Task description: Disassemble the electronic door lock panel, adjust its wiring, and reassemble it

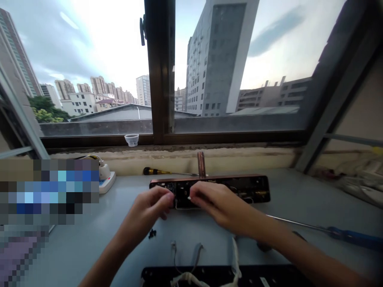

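Note:
A long, narrow housing [260, 191] with a copper-coloured edge and a black inside lies across the table, its wiring and boards facing me. A copper-coloured post [201, 164] rises behind it. My left hand [154, 201] is closed in a pinch at the housing's left part; what its fingertips hold is hidden. Slightly right of the middle, my right hand [214, 199] pinches a small white connector [189, 198] over the open inside. A thin white wire [182, 208] runs along the near edge between the hands.
Nearest me lies a black panel [254, 275] with loose wires. Small black screws [152, 233] sit below my left hand. A yellow-black screwdriver [154, 171] lies behind the housing, a blue-handled one [353, 237] at right. A power strip [107, 181] stands left; a clear cup [131, 139] sits on the sill.

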Tool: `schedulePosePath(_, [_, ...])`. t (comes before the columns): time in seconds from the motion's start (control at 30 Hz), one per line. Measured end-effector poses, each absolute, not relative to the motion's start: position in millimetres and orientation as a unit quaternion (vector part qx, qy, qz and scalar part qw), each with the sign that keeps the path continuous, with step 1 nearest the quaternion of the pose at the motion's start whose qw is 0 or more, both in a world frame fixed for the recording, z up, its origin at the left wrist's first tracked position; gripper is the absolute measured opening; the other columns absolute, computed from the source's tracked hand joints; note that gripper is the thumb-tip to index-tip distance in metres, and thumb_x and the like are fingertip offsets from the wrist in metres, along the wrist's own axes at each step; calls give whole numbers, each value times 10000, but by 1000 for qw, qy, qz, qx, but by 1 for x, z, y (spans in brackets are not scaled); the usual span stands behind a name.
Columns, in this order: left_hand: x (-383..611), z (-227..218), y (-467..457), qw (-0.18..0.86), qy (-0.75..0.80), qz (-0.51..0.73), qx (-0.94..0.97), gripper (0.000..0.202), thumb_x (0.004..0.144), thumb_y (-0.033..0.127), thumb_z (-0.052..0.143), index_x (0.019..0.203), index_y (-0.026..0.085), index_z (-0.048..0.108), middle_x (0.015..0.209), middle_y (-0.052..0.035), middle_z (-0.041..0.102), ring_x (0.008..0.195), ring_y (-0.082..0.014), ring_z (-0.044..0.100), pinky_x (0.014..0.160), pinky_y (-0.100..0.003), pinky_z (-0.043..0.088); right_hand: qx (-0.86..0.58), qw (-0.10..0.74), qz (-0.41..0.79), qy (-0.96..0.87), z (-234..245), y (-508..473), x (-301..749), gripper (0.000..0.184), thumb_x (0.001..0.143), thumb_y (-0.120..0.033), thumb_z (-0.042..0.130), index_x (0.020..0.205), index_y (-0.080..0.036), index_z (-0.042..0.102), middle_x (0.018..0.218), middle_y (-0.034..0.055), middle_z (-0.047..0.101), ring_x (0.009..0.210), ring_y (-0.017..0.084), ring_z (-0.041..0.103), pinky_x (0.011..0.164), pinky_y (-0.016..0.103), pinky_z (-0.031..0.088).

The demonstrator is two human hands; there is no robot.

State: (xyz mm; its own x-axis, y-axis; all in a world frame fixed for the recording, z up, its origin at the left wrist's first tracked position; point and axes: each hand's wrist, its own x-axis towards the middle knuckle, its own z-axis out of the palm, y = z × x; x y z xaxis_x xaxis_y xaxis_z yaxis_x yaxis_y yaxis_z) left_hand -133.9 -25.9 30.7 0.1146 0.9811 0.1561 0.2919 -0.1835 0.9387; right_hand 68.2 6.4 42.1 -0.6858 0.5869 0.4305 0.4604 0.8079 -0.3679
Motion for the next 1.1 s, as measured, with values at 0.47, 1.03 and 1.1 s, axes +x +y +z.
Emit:
schedulePosePath(0.47, [-133,33,-28,379,508,465,619,211,719,354,591,711,153,655,603,0,603,602,-129,524,605,-250,417,-280,273,117,-913,35,21,61,122,856,-221,448,892,-163,548,851,34,608,774,129,541,700,239,388])
schedulePosePath(1.03, [-161,39,-24,312,576,330,679,220,709,360,507,663,176,617,614,-1,595,618,-156,530,585,-261,412,-392,96,38,-914,-4,28,79,183,811,-181,451,908,-160,606,919,68,593,767,174,579,611,254,361])
schedulePosePath(1.1, [-159,36,-24,314,580,290,693,208,712,341,496,674,174,613,617,3,582,612,-152,520,567,-253,400,-389,78,11,-918,-8,28,77,173,811,-156,437,875,-154,598,899,69,583,723,163,573,570,245,332])
